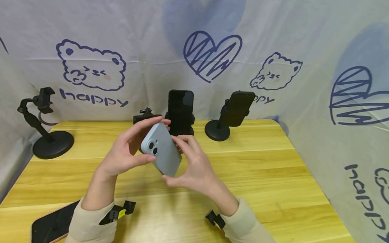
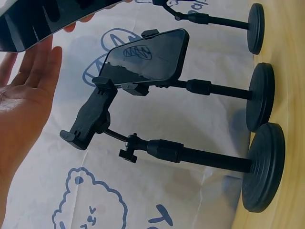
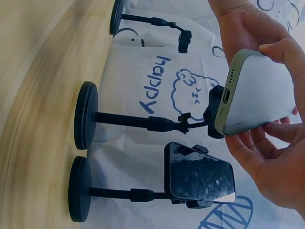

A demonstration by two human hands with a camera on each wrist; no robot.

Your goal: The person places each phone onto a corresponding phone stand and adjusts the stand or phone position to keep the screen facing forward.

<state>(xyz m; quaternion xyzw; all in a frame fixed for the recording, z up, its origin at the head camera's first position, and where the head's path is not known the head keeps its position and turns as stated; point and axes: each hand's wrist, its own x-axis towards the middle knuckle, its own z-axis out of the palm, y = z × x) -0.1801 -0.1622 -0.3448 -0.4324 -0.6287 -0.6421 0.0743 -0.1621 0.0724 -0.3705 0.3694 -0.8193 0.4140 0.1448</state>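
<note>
A pale blue-grey smartphone [image 1: 165, 152] is held tilted in the air above the table, its back and twin camera lenses turned up in the head view. My left hand [image 1: 126, 148] grips its upper end, thumb beside the lenses and fingers over the far edge. With thumb and fingers my right hand [image 1: 194, 165] holds the lower right side. The charging port [image 3: 226, 96] faces the right wrist camera. Just behind the phone stands a black phone holder [image 2: 90, 114] with no phone in its clamp, largely covered by my left hand in the head view.
Two black stands carry dark-screened phones, the middle phone [image 1: 180, 108] and the right phone [image 1: 238, 108]. Another phone stand [image 1: 45, 135] is at the far left. A phone [image 1: 53, 224] lies on the wooden table [image 1: 258, 189] by my left sleeve. A printed cloth [image 1: 152, 50] hangs behind.
</note>
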